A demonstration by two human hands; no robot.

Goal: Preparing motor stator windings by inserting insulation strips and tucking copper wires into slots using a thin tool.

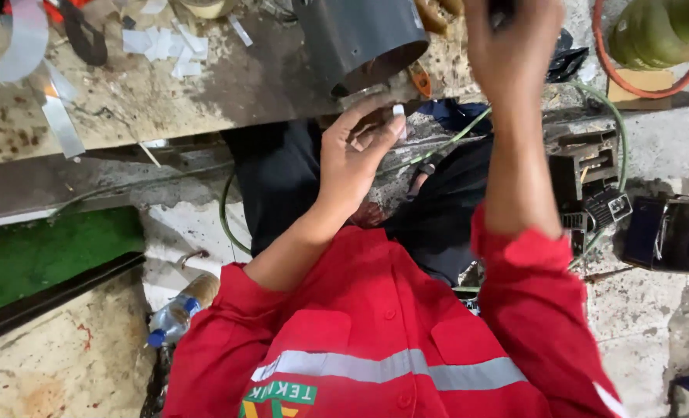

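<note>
The dark grey plastic pipe lies on the stained surface among white tape scraps; left hand pinches a small white strip at its rim, right hand's grip cannot be told.

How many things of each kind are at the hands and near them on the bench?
Hands: 2, left hand, right hand
Dark cylinder: 1
Small white piece in the left fingers: 1
Green gas cylinder: 1
Total: 5

Red shirt w/ silver reflective stripe, dk grey pipe, green mat, orange hose.
</note>
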